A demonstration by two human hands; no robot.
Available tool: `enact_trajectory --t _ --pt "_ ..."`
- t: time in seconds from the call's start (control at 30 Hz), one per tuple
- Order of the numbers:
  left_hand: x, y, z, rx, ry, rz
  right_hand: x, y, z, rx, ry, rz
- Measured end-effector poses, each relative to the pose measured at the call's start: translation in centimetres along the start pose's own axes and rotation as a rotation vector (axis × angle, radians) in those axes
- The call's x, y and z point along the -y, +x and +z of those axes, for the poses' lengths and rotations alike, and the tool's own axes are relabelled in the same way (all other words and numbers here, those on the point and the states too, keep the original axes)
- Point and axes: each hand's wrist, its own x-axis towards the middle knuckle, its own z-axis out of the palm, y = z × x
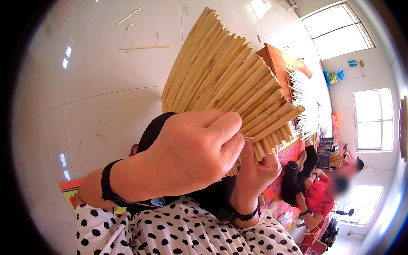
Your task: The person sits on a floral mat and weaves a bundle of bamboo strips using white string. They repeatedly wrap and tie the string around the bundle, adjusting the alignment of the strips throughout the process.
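A mat of pale yellow reed stalks (221, 70), laid side by side and tied in rows, fans upward in front of me. Its near edge bends round, with cut stalk ends facing right. My left hand (191, 148) is closed in a pinch over the mat's lower part; what its fingertips hold is hidden, though a thin thread seems to show beside them. My right hand (257, 168) grips the mat's lower right edge, thumb against the stalks. Both wrists wear dark bands.
Loose stalk pieces (144, 47) lie on the pale tiled floor (106, 110). A wooden table (282, 63) and a spread of thin white sticks (304, 102) are at the right. Beyond, a person in red (318, 193) sits on a patterned red mat near a dark basket (325, 153).
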Motion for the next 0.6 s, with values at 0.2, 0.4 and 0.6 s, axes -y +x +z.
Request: enact_trajectory --t 0.2,0.4,0.6 --pt "-0.1 0.6 0.3 0.020 -0.053 -0.012 -0.1 -0.1 -0.2 -0.004 0.002 0.007" --pt "-0.7 0.9 -0.2 0.081 0.008 -0.004 0.5 0.1 -0.4 0.050 -0.089 -0.103" --pt "-0.2 1.0 -0.7 0.195 0.067 0.018 -0.4 0.3 0.3 -0.011 -0.023 -0.131"
